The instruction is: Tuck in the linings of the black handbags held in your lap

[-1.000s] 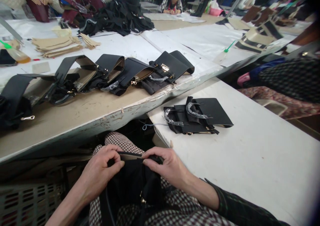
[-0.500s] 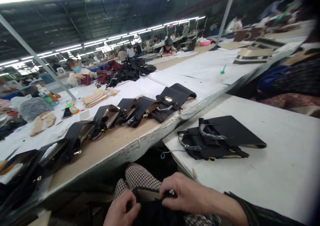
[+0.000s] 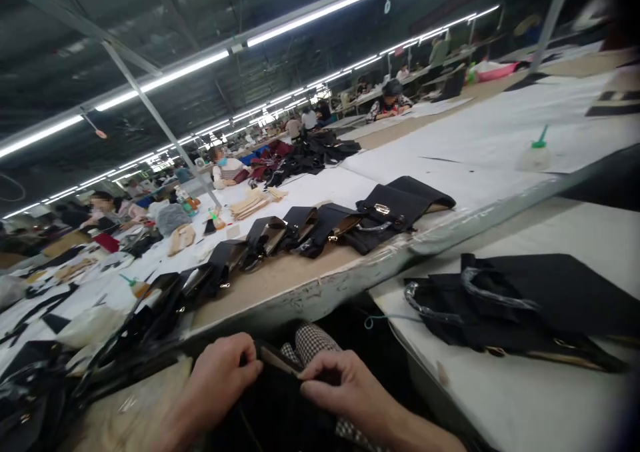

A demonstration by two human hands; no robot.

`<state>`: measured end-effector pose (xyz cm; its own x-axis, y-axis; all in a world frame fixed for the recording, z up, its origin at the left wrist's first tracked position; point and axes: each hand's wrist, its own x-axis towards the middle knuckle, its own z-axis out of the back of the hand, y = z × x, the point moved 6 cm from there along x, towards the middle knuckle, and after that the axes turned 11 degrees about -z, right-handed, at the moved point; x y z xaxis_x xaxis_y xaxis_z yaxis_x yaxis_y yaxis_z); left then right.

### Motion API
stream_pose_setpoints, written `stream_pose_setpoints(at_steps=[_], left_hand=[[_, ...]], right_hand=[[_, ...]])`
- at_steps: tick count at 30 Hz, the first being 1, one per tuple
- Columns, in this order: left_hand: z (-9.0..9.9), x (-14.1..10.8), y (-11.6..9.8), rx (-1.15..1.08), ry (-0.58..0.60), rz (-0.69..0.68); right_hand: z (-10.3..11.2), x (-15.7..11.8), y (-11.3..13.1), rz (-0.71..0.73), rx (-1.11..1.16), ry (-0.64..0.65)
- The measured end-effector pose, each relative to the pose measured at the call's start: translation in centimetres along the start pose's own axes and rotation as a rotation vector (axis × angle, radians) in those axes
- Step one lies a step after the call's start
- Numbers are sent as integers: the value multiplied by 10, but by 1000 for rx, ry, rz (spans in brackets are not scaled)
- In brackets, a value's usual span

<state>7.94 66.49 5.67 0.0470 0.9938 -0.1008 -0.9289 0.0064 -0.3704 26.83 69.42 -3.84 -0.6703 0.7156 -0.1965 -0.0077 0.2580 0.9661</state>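
Observation:
On my lap lies a black bag (image 3: 280,399) with a tan inside showing along its top edge. My left hand (image 3: 225,365) pinches that edge on the left, thumb against fingers. A short way along the same edge, my right hand (image 3: 340,385) grips it between thumb and fingertips. The bag's lower part is dark and partly out of frame. To the right, black bags (image 3: 555,285) with plastic-wrapped handles lie stacked on a white side table (image 3: 500,399).
A row of black bags (image 3: 330,225) with gold clasps runs along the long table's edge (image 3: 320,285). A glue bottle with a green nozzle (image 3: 536,153) stands at the right. Dark red and black pieces (image 3: 320,152) are heaped farther off. Co-workers sit across the table.
My view has swung left, so the scene sits farther right. Both hands still grip the bag's edge, which is now lifted and slanted, with the hands a little farther left.

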Motion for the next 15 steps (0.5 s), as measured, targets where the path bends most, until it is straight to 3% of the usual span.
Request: stream_pose_setpoints(at_steps=[3, 7, 9, 12, 15], left_hand=[[-4, -6, 12, -10, 51, 46], [-64, -16, 42, -62, 87, 199], [-94, -26, 61, -80, 63, 309], [-121, -49, 87, -118, 38, 436], [-126, -79, 108, -183, 9, 527]], right_hand=[[-14, 1, -18, -5, 52, 28], [-14, 3, -48, -48, 10, 72], [-15, 7, -56, -87, -18, 159], [-20, 20, -53, -142, -117, 325], [-27, 54, -27, -142, -178, 436]])
